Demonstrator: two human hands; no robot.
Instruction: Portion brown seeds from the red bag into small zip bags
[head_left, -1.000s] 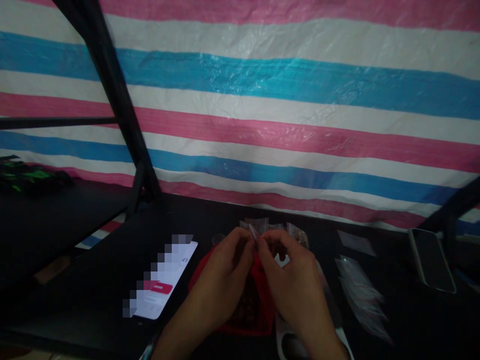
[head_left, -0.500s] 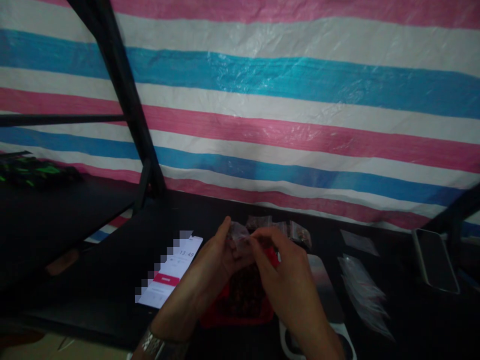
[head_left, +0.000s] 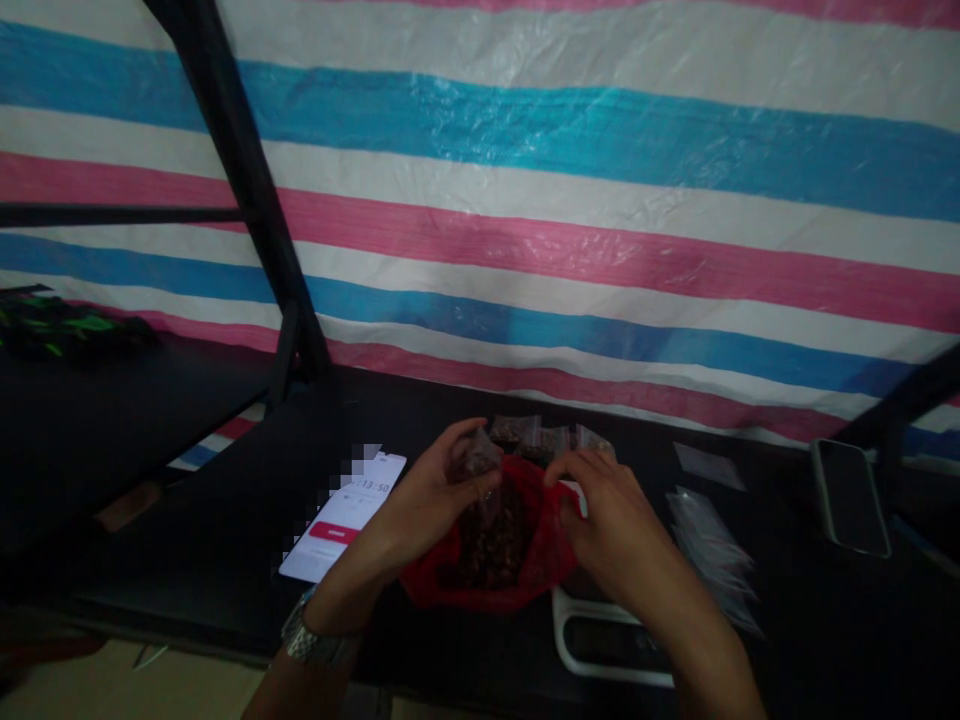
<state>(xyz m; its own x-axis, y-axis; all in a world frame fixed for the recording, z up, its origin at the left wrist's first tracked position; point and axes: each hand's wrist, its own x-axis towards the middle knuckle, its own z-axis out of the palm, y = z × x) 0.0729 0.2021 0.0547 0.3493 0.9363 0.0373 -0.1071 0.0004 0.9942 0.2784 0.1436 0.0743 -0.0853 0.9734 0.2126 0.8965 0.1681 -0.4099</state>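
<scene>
A striped plastic tarpaulin [head_left: 525, 225] is hanging behind the black counter [head_left: 405, 408], reflecting dim light; a black post [head_left: 251, 190] is slanting upward-left.

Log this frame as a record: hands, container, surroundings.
left_hand: left hand holds small clear bag
right_hand: right hand at red bag's edge; grip unclear
container: red bag, open, brown pieces inside
behind: filled clear bags
right_side: flat clear bags, dark-screened phone
left_side: lit phone
</scene>
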